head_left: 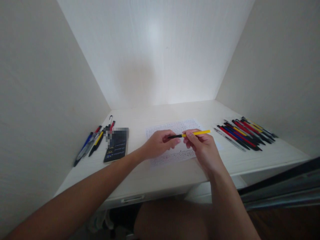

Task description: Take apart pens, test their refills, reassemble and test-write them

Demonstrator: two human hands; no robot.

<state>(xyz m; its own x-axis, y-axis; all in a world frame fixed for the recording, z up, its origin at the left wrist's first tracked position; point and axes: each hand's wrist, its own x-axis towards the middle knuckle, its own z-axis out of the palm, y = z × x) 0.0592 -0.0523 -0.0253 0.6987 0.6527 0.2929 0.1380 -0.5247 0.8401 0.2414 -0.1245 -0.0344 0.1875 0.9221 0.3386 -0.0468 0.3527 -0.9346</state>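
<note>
A yellow pen with a black tip end (197, 133) is held level above a sheet of paper covered in handwriting (175, 141). My right hand (201, 146) pinches the yellow barrel near its middle. My left hand (160, 143) has its fingers closed on the black end of the same pen. Both hands hover just over the paper, at the middle of a white desk (160, 173).
Several pens in red, black, blue and yellow lie in a row at the right (243, 132). Another small group of pens lies at the left (93, 141), beside a dark booklet or card (116, 146). Pale walls close in the desk on three sides.
</note>
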